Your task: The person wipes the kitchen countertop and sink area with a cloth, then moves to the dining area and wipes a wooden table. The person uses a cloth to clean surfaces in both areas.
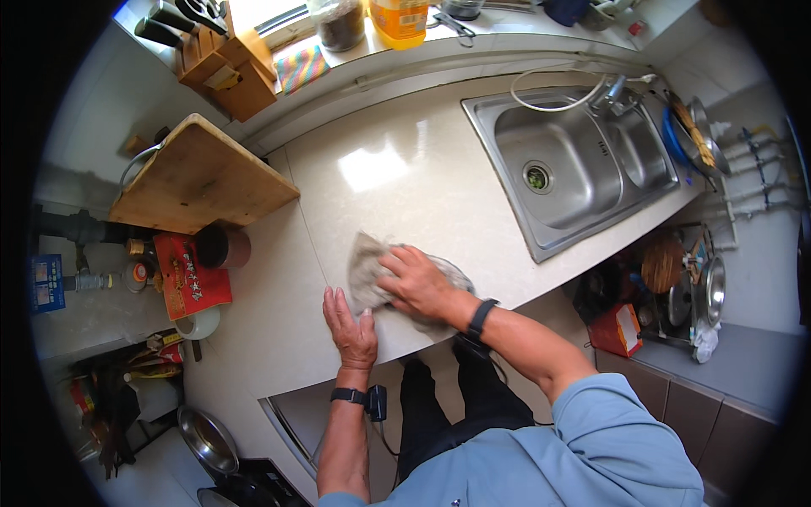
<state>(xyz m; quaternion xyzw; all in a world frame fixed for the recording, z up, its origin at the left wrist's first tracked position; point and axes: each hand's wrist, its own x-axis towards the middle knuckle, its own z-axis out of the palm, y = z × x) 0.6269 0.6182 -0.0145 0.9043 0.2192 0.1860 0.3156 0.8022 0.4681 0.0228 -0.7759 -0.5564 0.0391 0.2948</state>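
Observation:
Pressed onto a grey-beige cloth [367, 266], my right hand [421, 282] lies over the pale countertop [405, 209] near its front edge. Its fingers look bent into the fabric, and the cloth is partly blurred and hidden beneath the hand. My left hand [351, 329] rests at the counter's front edge, just left of the cloth, fingers apart and holding nothing. Both wrists wear black bands.
A steel double sink [557, 165] with a faucet [614, 92] is at the right. At the left stand a wooden cutting board [206, 177], a dark-lidded jar [234, 246] and a red packet [190, 285]. A knife block [222, 70] stands behind.

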